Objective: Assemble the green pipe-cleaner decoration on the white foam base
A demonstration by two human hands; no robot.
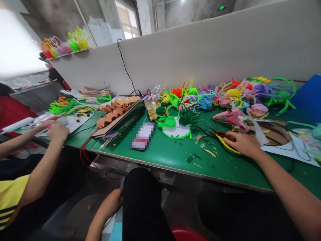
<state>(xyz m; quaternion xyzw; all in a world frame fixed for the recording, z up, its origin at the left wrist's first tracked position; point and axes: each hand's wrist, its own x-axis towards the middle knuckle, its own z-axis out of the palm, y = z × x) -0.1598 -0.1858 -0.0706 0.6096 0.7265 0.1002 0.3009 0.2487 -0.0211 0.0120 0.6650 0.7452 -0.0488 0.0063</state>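
My right hand [242, 144] lies on the green table with its fingers closed on a pair of yellow-handled pliers [227, 146], whose dark jaws point left. Just behind that hand rests a pink glue gun [233, 118]. Down beside my black-clad knee is my left hand [112, 204], below the table edge; its fingers are hidden behind the leg. Between the pliers and a phone [143, 136] sits a white round piece edged in green pipe cleaner [177, 132], with a bright green tuft [167, 122] and a dark green leafy piece [187, 117] on it.
Colourful pipe-cleaner pieces [233, 93] are heaped along the partition [213, 50]. Scraps [210, 153] litter the table [160, 155]. Brown wavy cardboard [115, 112] lies left. A co-worker's hands [57, 129] are busy at far left. A blue box [308, 98] stands right.
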